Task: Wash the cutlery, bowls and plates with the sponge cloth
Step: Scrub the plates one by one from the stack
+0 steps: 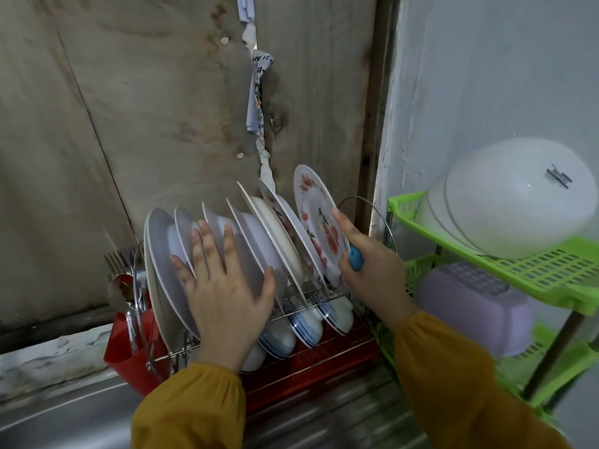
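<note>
A wire dish rack (386, 222) on a red tray holds a row of upright white plates (158, 254) and, at the right end, a floral plate (316, 202). My left hand (223, 296) lies spread over the white plates, fingers straight, thumb against one rim. In my right hand (376, 270) I grip a blue-handled utensil (356, 258); the rest of it is hidden. That hand's forefinger touches the floral plate's rim. Blue-striped bowls (308, 322) stand on edge in the rack's lower tier. Forks and spoons (121, 286) fill a red holder (120, 348) at the left end.
A green plastic shelf (551, 270) stands right of the rack, with upturned white bowls (518, 196) on top and a purple container (470, 306) below. A steel sink surface (64, 416) runs along the front. A wooden wall stands close behind the rack.
</note>
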A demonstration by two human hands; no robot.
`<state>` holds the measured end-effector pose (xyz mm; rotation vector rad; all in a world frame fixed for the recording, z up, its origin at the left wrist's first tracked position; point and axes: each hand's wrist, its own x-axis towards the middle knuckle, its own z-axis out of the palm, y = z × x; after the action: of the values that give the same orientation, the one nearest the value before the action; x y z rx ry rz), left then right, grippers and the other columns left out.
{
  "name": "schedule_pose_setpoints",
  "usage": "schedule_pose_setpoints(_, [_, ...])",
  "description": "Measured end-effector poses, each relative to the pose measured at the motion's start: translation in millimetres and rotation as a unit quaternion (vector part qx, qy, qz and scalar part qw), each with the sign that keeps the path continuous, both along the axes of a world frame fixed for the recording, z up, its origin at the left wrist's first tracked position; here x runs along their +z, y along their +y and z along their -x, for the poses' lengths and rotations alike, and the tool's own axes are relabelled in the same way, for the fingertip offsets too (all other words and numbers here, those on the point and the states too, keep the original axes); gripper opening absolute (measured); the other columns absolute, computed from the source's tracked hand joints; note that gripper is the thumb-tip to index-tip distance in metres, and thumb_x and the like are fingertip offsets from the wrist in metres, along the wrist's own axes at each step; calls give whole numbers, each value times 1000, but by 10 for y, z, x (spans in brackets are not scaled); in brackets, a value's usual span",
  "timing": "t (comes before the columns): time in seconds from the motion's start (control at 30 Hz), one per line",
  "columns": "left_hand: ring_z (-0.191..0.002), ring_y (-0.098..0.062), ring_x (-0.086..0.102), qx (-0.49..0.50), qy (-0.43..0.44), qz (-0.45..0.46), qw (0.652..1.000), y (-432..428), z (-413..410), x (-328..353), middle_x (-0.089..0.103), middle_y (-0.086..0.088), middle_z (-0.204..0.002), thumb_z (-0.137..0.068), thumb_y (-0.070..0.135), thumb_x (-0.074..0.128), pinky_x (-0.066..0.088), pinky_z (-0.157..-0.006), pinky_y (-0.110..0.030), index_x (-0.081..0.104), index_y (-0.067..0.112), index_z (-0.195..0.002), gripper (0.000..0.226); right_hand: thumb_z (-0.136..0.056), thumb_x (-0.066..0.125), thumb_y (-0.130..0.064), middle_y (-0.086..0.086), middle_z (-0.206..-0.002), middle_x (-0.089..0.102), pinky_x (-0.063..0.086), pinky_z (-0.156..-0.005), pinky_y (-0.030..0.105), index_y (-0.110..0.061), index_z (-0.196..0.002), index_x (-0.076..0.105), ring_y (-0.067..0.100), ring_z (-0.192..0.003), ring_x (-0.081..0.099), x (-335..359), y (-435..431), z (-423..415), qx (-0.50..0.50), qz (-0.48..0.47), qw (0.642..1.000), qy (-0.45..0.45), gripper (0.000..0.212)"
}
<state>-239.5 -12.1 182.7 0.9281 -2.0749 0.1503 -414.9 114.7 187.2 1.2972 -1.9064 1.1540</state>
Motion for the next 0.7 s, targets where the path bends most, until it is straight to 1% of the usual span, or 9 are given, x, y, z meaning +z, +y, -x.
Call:
schedule_pose_setpoints(0.07, [-147, -37, 15, -2, 3, 0, 1000, -1, 3, -16, 16, -25, -158, -88, 59, 31, -1, -116, -56, 30, 5, -150, 82, -88, 57, -19, -20, -70, 47, 46, -50, 24, -41, -148, 29, -1, -59, 44, -49, -20, 13, 7, -23, 1000, 9, 70])
schedule_pose_setpoints(0.13, [-147, -36, 15, -6, 10, -2, 1000, -4, 5, -23, 17, -24, -158, -88, 58, 32, 0, -116, -55, 31, 4, -149, 82, -86, 62, -10, -13, -89, 64, 50, -56, 25, -39, -148, 32, 7, -70, 56, -100, -27, 3, 9, -32, 999, 40, 75])
schedule_pose_setpoints(0.2, [-147, -35, 15, -10, 16, -7, 1000, 2, 0, -22, 16, -24, -158, -89, 58, 33, 1, -116, -55, 32, 4, -149, 81, -84, 60, -8, -9, -109, 68, 53, -61, 29, -41, -149, 30, 15, -78, 62, -148, -34, -12, 12, -42, 996, 77, 78])
schedule_pose_setpoints(0.23, [-148, -35, 14, -15, 19, -11, 1000, 6, -10, -20, 15, -23, -159, -89, 58, 33, 1, -116, -54, 31, 4, -149, 81, -84, 59, -9, -8, -113, 67, 54, -61, 31, -42, -149, 27, 17, -79, 63, -163, -35, -15, 12, -45, 995, 86, 79])
schedule_pose_setpoints(0.37, [-149, -31, 10, -90, 50, -30, 994, 0, -72, -32, 11, -18, -160, -90, 55, 37, 12, -119, -52, 26, 12, -152, 77, -86, 61, -8, -5, -109, 68, 49, -60, 25, -36, -149, 30, 16, -77, 63, -207, -25, -11, -6, -42, 995, 94, 76])
schedule_pose_setpoints(0.47, [-149, -26, 11, -156, 73, -42, 984, 10, -171, -42, 11, -11, -161, -91, 49, 40, 16, -119, -49, 27, 16, -152, 70, -87, 66, -12, -2, -113, 64, 53, -59, 27, -31, -151, 30, 16, -81, 62, -259, 25, -66, -17, -8, 997, 73, 75])
schedule_pose_setpoints(0.53, [-148, -27, 14, -171, 77, -41, 981, 62, -255, -49, 16, -13, -160, -92, 45, 41, 20, -118, -51, 31, 15, -150, 66, -91, 59, -20, 0, -116, 60, 54, -58, 30, -29, -151, 29, 13, -80, 58, -271, 89, -173, -25, 26, 997, 61, 67])
schedule_pose_setpoints(0.6, [-147, -28, 19, -182, 79, -38, 979, 137, -349, -66, 21, -14, -159, -93, 42, 41, 27, -115, -53, 35, 15, -148, 62, -92, 56, -25, 2, -115, 58, 53, -55, 29, -26, -148, 33, 12, -78, 56, -282, 155, -320, -28, 46, 996, 76, 61])
schedule_pose_setpoints(0.7, [-143, -26, 29, -192, 90, -26, 977, 296, -593, -114, 31, -12, -155, -94, 36, 42, 34, -112, -47, 41, 15, -143, 54, -91, 56, -25, 1, -117, 57, 54, -57, 30, -24, -142, 43, 13, -82, 58, -296, 280, -636, 2, 64, 995, 81, 53])
